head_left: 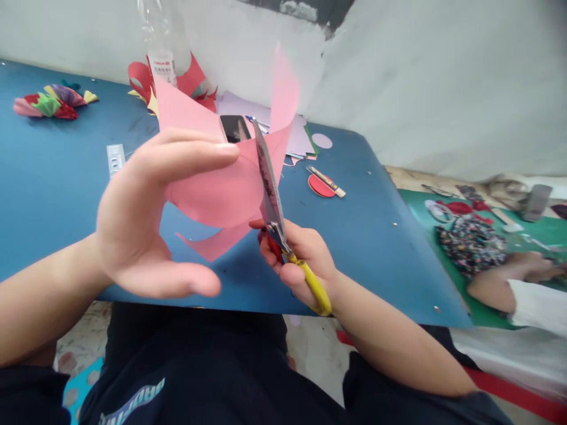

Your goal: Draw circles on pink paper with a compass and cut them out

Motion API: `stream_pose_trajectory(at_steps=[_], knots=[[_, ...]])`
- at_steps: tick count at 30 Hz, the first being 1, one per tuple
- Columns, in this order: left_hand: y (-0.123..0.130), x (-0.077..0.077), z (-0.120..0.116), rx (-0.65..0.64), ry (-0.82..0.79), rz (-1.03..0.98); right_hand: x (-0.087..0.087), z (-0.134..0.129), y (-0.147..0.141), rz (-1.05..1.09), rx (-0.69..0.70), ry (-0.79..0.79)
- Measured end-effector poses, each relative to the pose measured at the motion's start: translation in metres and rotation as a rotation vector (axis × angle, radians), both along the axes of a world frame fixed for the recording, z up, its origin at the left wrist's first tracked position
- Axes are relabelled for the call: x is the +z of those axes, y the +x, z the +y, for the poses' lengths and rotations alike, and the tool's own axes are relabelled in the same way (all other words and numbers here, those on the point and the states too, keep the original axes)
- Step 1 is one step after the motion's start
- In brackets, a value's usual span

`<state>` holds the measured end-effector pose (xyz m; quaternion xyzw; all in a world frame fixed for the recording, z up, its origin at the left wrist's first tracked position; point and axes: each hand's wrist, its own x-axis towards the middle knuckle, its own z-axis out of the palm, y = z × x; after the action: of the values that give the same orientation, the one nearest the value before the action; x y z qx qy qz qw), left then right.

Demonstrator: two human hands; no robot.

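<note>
Red-and-yellow-handled scissors (272,189) are in my right hand (305,260), fingers through the handles and blades pointing up. A long blade crosses in front of a pink paper sheet (217,198), which is raised above the table. The sheet has a rounded middle part, with strips curling up at the right and hanging below. My left hand (142,206) is at the sheet's left side, fingers stretched out and thumb spread well apart. Its upper fingers overlap the paper; whether the paper touches them behind is hidden.
On the blue table (372,236) are a cutter (325,180) on a red paper disc, a dark phone-like device (234,128), lilac sheets (305,133), a plastic bottle (162,65), red paper scraps and a colourful folded-paper piece (55,101). Another person's arm (509,283) rests at a green table.
</note>
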<state>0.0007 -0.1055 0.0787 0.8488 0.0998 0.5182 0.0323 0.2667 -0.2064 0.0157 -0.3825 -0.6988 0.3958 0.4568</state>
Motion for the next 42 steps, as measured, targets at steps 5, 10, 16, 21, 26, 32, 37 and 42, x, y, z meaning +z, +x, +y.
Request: stream_pose_trajectory(at_steps=[5,10,16,21,26,32,37,42], knots=[[0.010,-0.008,-0.005,0.094,0.119,0.021,0.003,0.005,-0.001,-0.038,-0.020,0.035],[0.013,-0.010,-0.009,0.179,0.138,-0.072,-0.001,0.006,0.002,0.018,0.007,0.011],[0.007,-0.004,-0.010,0.143,0.200,-0.125,-0.006,0.002,-0.001,0.140,0.074,0.015],[0.004,-0.006,-0.009,0.151,0.238,-0.110,-0.005,-0.001,-0.006,0.134,0.054,-0.011],[0.005,-0.008,-0.009,0.140,0.208,-0.109,-0.002,-0.005,-0.006,0.089,-0.003,-0.102],[0.007,-0.008,-0.012,0.200,0.202,-0.056,-0.007,0.004,0.003,0.076,0.163,-0.062],[0.006,-0.002,-0.012,0.195,0.193,-0.052,-0.006,0.001,-0.002,0.080,0.078,-0.090],[0.005,0.004,-0.013,0.162,0.194,-0.027,-0.003,-0.002,-0.008,0.106,0.072,-0.062]])
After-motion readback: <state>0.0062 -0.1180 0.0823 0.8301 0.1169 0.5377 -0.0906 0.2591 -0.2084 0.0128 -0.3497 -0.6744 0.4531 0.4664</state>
